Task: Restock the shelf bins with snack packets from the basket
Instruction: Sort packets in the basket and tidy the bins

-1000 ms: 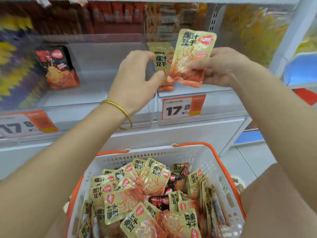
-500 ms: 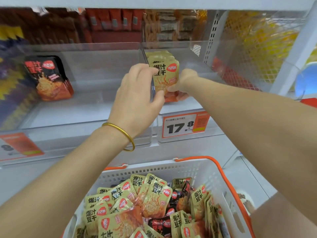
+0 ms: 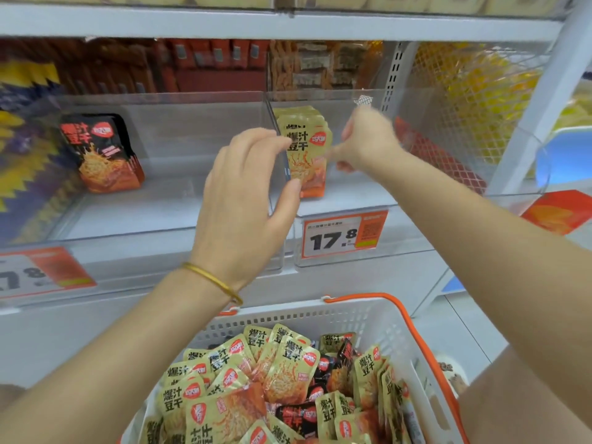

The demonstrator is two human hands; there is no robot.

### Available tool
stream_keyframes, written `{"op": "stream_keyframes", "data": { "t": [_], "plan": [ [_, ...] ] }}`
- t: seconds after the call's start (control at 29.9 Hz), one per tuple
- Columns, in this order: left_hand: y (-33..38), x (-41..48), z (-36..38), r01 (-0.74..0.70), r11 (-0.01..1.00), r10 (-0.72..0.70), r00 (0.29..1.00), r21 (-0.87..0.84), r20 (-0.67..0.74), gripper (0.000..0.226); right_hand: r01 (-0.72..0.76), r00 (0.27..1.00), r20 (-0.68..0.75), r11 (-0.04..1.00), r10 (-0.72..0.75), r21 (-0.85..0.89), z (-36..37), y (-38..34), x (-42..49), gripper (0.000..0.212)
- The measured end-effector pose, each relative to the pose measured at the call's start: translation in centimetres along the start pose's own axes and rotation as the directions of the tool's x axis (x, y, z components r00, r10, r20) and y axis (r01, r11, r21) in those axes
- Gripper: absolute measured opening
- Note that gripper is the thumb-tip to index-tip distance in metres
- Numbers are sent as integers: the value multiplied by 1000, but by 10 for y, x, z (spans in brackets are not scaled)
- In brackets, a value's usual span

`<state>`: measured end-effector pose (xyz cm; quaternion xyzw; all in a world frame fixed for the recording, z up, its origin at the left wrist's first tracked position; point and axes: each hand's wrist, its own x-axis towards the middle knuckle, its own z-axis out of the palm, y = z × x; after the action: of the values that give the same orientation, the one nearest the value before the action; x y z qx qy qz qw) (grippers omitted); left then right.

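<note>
The upright row of gold packets [image 3: 306, 149] stood in the right clear bin [image 3: 352, 254], between both hands. Left hand [image 3: 246, 200] pinched its front packet; right hand [image 3: 365, 142] (blurred) curled beside it, grip unclear. Basket [image 3: 378, 318] sat below.

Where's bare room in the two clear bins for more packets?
Right bin: bare floor right of the gold packet stack, out to its right wall. Left bin: bare floor between the black packets and the divider. Crowded: around the gold stack, with the left hand and right hand beside it.
</note>
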<state>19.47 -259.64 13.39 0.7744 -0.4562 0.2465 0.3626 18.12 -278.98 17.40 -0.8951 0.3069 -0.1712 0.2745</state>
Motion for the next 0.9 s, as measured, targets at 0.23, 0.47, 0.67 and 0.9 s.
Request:
{"op": "stream_keyframes", "data": {
  "t": [0.23,0.47,0.67,0.9],
  "plan": [
    [3,-99,5,-45,997,63,952,-67,300,25,162,899,360,953,-250,257,2,30,-154,24],
    [-20,-154,42,34,994,-101,678,107,728,43,362,393,869,818,302,-448,139,127,-190,36],
    [-17,-170,50,31,995,-95,614,96,783,25,511,292,910,756,296,-410,161,139,-213,27],
    [-11,-171,59,157,983,-134,282,92,950,44,543,554,827,795,-97,-270,122,102,-179,20]
  ]
}}
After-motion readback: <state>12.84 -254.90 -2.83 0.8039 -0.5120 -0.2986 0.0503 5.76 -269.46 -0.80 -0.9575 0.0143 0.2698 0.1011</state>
